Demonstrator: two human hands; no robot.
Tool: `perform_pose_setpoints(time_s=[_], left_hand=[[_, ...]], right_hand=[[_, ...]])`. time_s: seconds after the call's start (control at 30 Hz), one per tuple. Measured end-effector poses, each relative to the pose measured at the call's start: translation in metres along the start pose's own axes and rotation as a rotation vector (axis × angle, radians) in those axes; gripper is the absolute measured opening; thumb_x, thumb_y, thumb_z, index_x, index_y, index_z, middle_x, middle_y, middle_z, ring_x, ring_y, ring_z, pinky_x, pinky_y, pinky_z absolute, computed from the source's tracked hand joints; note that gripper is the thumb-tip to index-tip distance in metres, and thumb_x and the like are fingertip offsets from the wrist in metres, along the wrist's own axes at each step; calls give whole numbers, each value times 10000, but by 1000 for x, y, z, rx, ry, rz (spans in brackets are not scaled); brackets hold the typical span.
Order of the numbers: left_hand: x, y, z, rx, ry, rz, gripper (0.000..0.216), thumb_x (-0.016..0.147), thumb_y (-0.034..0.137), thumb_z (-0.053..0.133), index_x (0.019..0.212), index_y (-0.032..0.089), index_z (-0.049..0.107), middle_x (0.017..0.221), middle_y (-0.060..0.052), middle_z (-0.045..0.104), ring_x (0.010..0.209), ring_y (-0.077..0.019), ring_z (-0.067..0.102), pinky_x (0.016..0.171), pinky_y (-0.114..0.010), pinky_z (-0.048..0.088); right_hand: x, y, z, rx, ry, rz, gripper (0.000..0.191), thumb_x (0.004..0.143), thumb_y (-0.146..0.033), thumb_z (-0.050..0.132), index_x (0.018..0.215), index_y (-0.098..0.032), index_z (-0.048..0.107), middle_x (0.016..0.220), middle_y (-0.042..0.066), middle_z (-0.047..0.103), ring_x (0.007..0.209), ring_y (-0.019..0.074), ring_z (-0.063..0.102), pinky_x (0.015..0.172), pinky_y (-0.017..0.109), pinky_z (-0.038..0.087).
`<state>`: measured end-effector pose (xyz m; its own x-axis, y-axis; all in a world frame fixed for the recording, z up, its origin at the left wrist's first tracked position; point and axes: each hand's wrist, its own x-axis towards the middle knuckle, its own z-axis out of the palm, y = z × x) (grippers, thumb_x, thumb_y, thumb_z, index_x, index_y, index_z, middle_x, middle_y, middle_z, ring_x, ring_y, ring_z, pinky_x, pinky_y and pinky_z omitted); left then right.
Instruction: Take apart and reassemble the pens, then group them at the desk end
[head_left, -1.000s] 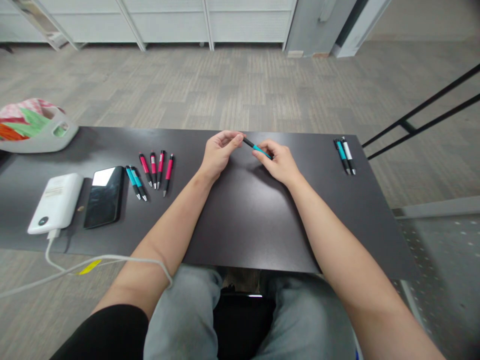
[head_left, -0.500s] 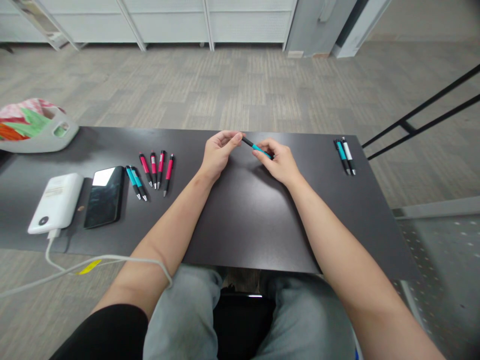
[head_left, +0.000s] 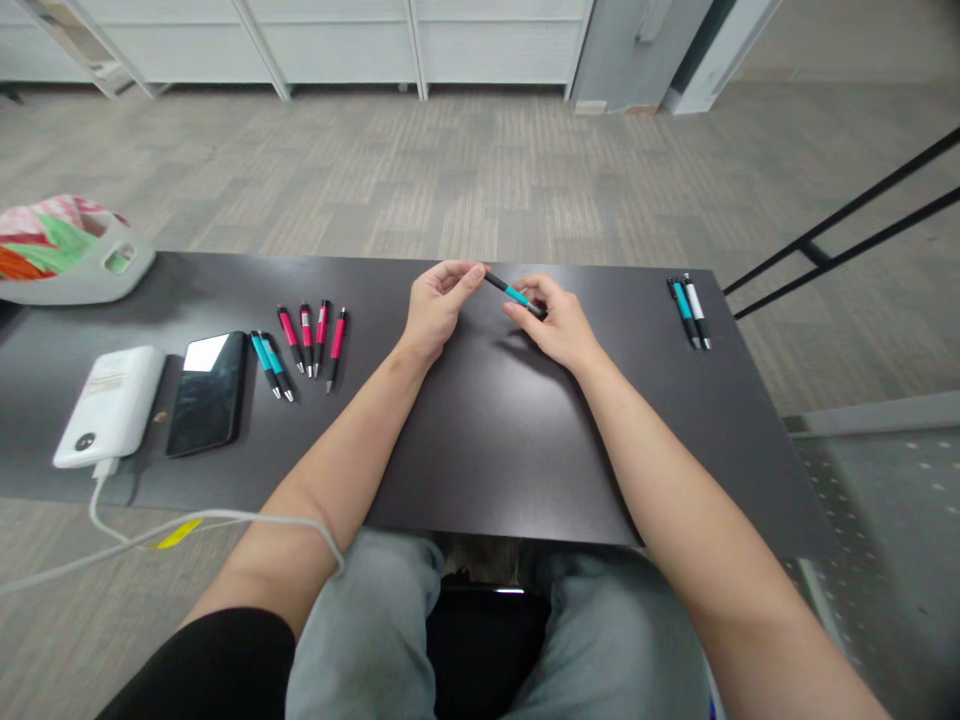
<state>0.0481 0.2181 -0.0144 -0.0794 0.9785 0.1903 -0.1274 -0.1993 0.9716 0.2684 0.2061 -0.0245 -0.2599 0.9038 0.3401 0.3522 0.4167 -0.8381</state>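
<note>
Holding a teal pen just above the middle of the desk, the left hand is pinching its dark end between closed fingertips while the right hand is gripping the barrel. It is looking light, stiff and a little slick, best taken by both ends. Red pens are lying to the left, a phone beyond them, carpet past the matte dark top

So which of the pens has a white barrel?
The white pen, outermost of the pair at the table's far right, beside a teal pen. All others are teal or pink.
</note>
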Motion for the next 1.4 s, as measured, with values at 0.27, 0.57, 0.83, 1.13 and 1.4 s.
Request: perform_pose_setpoints(time_s=[0.27, 0.57, 0.83, 1.13, 1.4], left_hand=[[0, -4, 0, -8, -24, 6, 438, 868, 598, 1107, 935, 252, 847, 1075, -81, 912, 1047, -241, 846, 1004, -389, 685], [-5, 0, 4, -16, -2, -4, 407, 894, 535, 1097, 904, 241, 816, 1033, -61, 900, 995, -212, 834, 1017, -361, 658], [-7, 10, 8, 35, -6, -20, 399, 917, 499, 1087, 920, 243, 780, 1020, -65, 888, 1061, -240, 849, 1040, -379, 656], [-4, 8, 8, 21, 7, 11, 414, 924, 540, 1074, 975, 268, 767, 1068, -59, 888, 1010, -243, 860, 981, -387, 689], [-13, 6, 9, 49, -165, -16, 549, 725, 580, 1164, 962, 251, 794, 965, -58, 872, 923, -231, 825, 893, -355, 653]], right_hand=[[-1, -4, -2, -64, 28, -2, 435, 1093, -706, 799, 992, -287, 740, 833, 19, 707, 810, 241, 627, 813, 387, 530], [-2, -10, -5, -38, -35, 0, 551, 1109, -828, 707, 956, -300, 732, 825, 24, 770, 816, 251, 688, 850, 382, 559], [-1, -9, -4, 1, -34, 47, 606, 1054, -894, 745, 949, -297, 763, 760, 10, 757, 767, 242, 679, 815, 384, 565], [9, 6, -5, 221, 265, 92, 608, 877, -821, 978, 1045, -298, 717, 849, -10, 719, 792, 217, 693, 793, 384, 608], [15, 1, -7, 283, 380, 168, 726, 1004, -839, 868, 1514, -391, 610, 1134, 55, 835, 893, 250, 795, 816, 412, 684]])
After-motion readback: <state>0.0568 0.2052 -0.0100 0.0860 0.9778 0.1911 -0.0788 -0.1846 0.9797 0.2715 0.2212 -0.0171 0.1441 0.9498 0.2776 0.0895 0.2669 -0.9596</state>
